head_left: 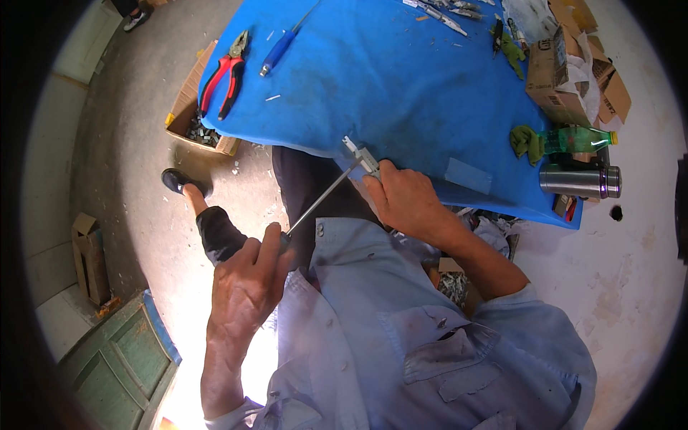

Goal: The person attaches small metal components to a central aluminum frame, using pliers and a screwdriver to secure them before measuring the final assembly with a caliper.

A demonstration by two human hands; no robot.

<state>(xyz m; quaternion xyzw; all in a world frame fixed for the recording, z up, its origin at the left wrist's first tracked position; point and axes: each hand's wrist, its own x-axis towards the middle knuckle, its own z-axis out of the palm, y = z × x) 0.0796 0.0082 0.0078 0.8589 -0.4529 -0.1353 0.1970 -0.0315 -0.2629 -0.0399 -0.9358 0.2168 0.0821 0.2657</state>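
Note:
My left hand is closed around the handle of a screwdriver, whose long thin shaft slants up and to the right. Its tip meets a small silver metal fitting at the near edge of the blue-covered table. My right hand grips the lower end of that fitting between thumb and fingers, which hide part of it. The fitting is narrow, with a slimmer end pointing up and left; its exact kind I cannot make out. Most of the screwdriver's handle is covered by my fingers.
On the blue cloth lie red-and-black pliers and a blue-handled screwdriver. A green bottle, a steel flask and a cardboard box stand along the right. A carton of metal pieces sits by the left edge.

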